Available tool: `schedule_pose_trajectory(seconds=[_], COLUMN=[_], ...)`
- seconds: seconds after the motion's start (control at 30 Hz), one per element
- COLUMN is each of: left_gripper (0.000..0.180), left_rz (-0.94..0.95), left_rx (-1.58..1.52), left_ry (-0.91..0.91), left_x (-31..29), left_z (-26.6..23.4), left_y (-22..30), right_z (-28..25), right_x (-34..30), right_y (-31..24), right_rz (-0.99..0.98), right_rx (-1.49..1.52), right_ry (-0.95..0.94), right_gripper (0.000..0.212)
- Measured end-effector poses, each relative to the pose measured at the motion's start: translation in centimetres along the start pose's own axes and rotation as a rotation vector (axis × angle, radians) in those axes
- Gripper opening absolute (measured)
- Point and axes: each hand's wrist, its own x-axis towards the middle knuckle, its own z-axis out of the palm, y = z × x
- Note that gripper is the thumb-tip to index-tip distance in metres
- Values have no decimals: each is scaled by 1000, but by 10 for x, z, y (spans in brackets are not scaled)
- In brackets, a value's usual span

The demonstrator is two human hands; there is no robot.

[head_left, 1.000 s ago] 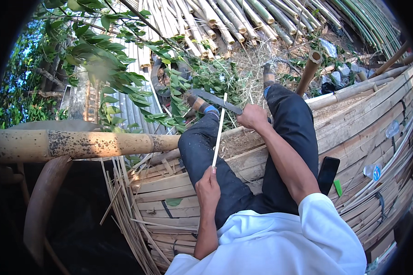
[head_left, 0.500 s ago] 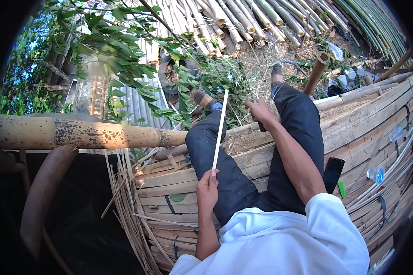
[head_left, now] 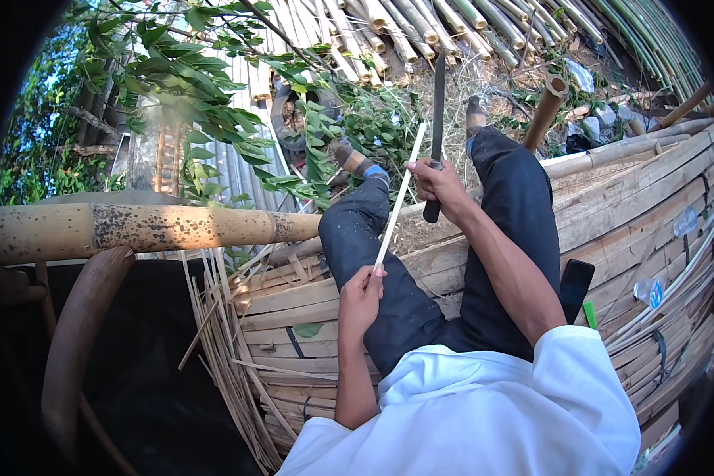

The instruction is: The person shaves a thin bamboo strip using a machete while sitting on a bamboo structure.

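Pinched between the fingers of my left hand (head_left: 362,300) is the lower end of a thin, pale bamboo strip (head_left: 401,194), which slants up and away over my left knee. My right hand (head_left: 446,190) grips the dark handle of a long knife (head_left: 438,111); its narrow blade points away from me, just right of the strip. The right fingertips lie close to the strip's upper part; whether they touch it I cannot tell. My legs in dark trousers (head_left: 512,190) straddle the space below both hands.
I sit on stacked bamboo slats (head_left: 293,305). A thick bamboo pole (head_left: 159,228) crosses at left, with thin strips (head_left: 230,365) hanging below. Beside my right thigh lie a phone (head_left: 577,289) and a plastic cup (head_left: 649,292). Leafy branches (head_left: 206,87) and cut bamboo poles (head_left: 420,28) are ahead.
The right hand has come nearer the strip, and the knife blade now shows plainly, pointing away. My left hand has shifted slightly up and right, tilting the strip further right.
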Motion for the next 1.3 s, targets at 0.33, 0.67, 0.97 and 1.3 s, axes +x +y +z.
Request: schedule_pose_trajectory(seconds=[0.33, 0.67, 0.97, 1.3], left_gripper=[24, 21, 23, 29], left_rz=[-9, 46, 30, -20], left_rx=[291, 293, 101, -184], left_ry=[28, 162, -142, 79], left_x=[-16, -44, -12, 22], left_z=[-63, -116, -58, -16], left_y=[15, 30, -6, -3], right_z=[-13, -19, 0, 38], right_x=[14, 10, 0, -34], right_y=[-15, -11, -6, 13], right_rz=[-179, -130, -31, -291], right_rx=[102, 232, -173, -1439], right_ry=[373, 331, 111, -259], right_gripper=[26, 25, 24, 68])
